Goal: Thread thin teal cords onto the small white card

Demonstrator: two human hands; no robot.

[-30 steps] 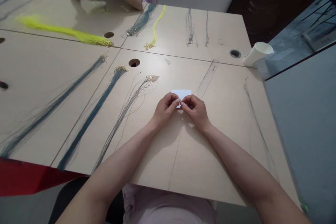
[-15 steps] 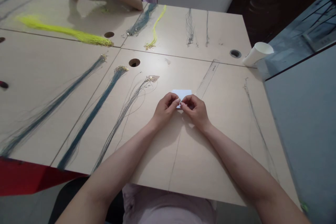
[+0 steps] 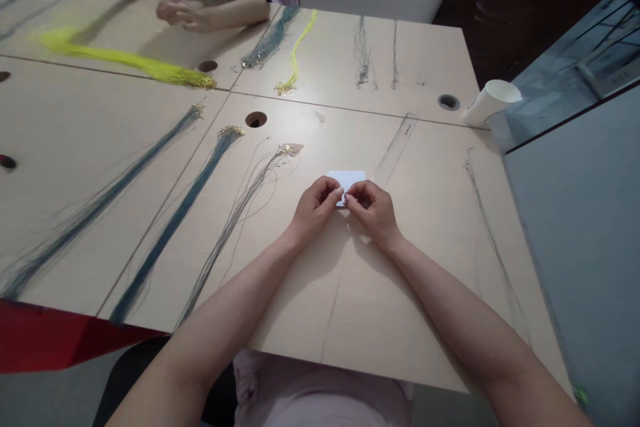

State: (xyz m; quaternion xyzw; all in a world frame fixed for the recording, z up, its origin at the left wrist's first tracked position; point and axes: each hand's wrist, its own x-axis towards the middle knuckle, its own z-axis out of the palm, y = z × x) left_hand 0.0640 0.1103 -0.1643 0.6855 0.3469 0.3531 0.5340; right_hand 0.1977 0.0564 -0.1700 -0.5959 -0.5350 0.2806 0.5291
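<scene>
My left hand point(image 3: 317, 203) and my right hand point(image 3: 371, 208) meet at the fingertips, thumbs and forefingers pinched together. Between them is a thin fishing line point(image 3: 334, 307), whose tail runs over the table toward its near edge; the small end in the fingers is too tiny to make out. Right beneath the fingertips lies a white card point(image 3: 349, 178), partly covered by both hands. A clear ruler point(image 3: 397, 147) rests just beyond my right hand. Left of my hands is a bundle of grey lines point(image 3: 235, 213) with gold hooks point(image 3: 289, 150) at its far end.
Blue-green line bundles point(image 3: 183, 213) lie to the left, and a yellow bundle point(image 3: 150, 67) farther back. Thin lines point(image 3: 487, 220) stretch along the right side. A white cup point(image 3: 493, 103) stands by a cable hole point(image 3: 449, 103). Across the table sits a person, forearm point(image 3: 230, 15) on it.
The person across the table has spread their arms apart, one hand moving to the far left with something flat. My own hands have barely shifted, the fingertips still pinched together.
</scene>
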